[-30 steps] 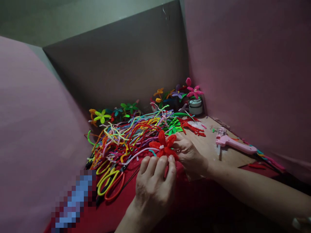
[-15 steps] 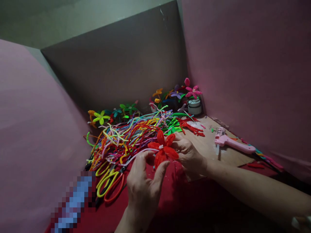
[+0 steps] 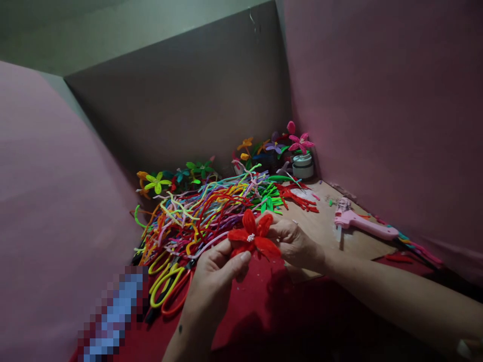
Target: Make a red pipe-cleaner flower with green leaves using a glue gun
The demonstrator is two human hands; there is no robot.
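Both hands hold a red pipe-cleaner flower (image 3: 253,235) with a small pale bead at its centre. My left hand (image 3: 217,274) pinches the flower's lower left petals between thumb and fingers. From the right, my right hand (image 3: 296,244) grips the flower's far side, its fingers curled behind the petals. The flower hangs just above a red cloth (image 3: 256,311), in front of a big heap of many-coloured pipe cleaners (image 3: 204,208).
Scissors with yellow and orange handles (image 3: 169,289) lie left of my left hand. A pink glue gun (image 3: 364,223) rests on the wooden board (image 3: 324,226) at the right. Finished flowers (image 3: 298,142) and a small round tin (image 3: 303,167) stand at the back. Pink walls enclose both sides.
My left hand has slid left and lower, from covering the flower's front to pinching its lower left petals. The flower now faces up more openly. My right hand has barely moved.
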